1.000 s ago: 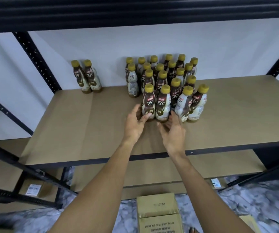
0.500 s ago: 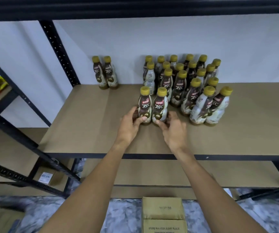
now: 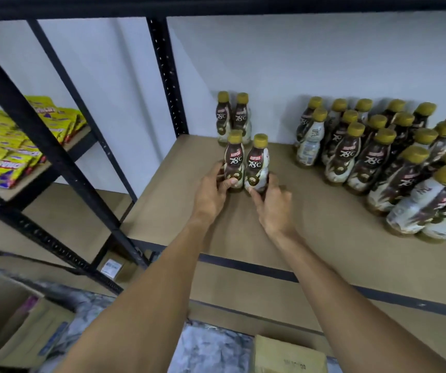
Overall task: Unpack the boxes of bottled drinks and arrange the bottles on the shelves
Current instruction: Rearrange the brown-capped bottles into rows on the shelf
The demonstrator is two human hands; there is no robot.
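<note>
As a row seemingly forms: two Kopiko 78°C bottles (image 3: 256,168), upright before far pair (image 3: 234,117).
Each base clamped separately for alignment: left hand (image 3: 211,192), right hand (image 3: 275,205).

Yellow snack packets (image 3: 6,146) (stacked), white wall (image 3: 324,63).

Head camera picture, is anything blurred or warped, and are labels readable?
Head view: the left Kopiko bottle and right Kopiko bottle near centre read clearly; the bottle cluster at the right edge is smeared and leans outward from wide-angle distortion; the black upright tilts; soft shadows fall on the wall.
</note>
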